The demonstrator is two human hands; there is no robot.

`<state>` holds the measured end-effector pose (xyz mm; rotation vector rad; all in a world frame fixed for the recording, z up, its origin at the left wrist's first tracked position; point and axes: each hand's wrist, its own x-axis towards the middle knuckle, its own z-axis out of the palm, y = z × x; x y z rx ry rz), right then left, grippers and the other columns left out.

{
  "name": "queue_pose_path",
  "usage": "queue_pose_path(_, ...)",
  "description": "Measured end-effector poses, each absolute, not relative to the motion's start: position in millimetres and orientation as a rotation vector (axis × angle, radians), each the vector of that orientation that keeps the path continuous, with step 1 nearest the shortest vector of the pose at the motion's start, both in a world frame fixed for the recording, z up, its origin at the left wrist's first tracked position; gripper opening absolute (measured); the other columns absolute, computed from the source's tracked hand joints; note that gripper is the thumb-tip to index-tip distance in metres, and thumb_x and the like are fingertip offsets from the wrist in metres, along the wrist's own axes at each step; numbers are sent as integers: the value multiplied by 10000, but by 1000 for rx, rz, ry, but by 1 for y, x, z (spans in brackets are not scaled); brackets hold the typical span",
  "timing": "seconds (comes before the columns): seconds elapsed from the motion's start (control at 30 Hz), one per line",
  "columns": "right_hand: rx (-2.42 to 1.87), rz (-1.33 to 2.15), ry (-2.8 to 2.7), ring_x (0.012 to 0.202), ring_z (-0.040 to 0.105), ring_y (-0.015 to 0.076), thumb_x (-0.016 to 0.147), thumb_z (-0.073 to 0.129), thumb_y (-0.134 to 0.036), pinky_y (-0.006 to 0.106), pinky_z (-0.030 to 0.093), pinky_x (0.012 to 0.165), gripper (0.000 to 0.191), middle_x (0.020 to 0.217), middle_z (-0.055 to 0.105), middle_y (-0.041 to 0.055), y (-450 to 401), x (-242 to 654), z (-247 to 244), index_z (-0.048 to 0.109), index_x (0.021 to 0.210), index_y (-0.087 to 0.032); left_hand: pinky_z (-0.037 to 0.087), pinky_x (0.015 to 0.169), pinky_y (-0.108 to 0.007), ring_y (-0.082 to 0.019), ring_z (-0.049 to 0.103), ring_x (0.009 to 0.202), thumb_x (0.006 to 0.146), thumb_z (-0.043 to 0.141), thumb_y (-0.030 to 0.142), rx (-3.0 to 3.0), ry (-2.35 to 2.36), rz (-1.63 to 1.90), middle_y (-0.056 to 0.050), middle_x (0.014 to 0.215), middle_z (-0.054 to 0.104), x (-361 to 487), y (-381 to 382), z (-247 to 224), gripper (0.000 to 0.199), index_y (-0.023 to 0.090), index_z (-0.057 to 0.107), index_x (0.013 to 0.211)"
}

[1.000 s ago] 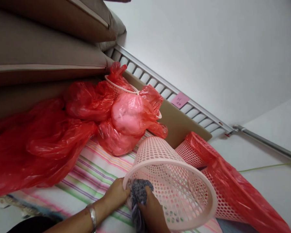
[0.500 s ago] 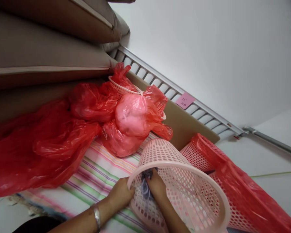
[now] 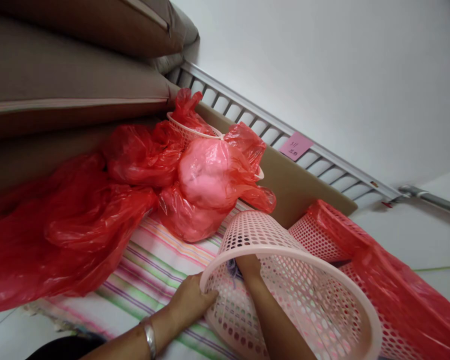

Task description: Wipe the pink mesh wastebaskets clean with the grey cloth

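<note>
Pink basket [image 3: 303,300], inside it apparently a purplish cloth [image 3: 233,270].

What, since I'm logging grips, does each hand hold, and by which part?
Left hand: the basket, by its rim. Right hand: the cloth, inside the basket; which part of it cannot be told.

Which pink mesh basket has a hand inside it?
The uncovered basket, mouth toward the camera: the right hand reaches inside with a cloth; the left hand grips its rim. Neither touches the others.
</note>
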<state>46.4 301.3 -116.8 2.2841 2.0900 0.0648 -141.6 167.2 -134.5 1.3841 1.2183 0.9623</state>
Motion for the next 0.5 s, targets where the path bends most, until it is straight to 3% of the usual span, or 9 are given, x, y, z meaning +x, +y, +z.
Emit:
queue_pose_path(0.17,2279,-8,2051,1134,529,264,879,340,-286,374,403,910,401,1225,566,139,284,43,-110,541,1208,-172,471,707,-251,-214,639,798,711,500,193,1385,1163,919,-41,842,717,-137,161,-141,278,148,697,901)
queue_pose_path(0.33,2265,-76,2026,962,622,265,784,440,-298,368,461,797,496,1068,644,135,241,41,-107,445,1253,-135,474,689,-242,-211,653,783,705,478,168,1381,1130,973,-64,839,716,-136,162,-142,301,110,695,906)
queue_pose_path(0.5,2124,-182,2127,1111,544,255,754,443,-218,341,412,904,592,1247,534,182,167,40,-109,353,1318,-66,462,673,-237,-201,645,765,696,476,168,1389,1125,1002,-63,821,712,-135,162,-141,296,110,697,885)
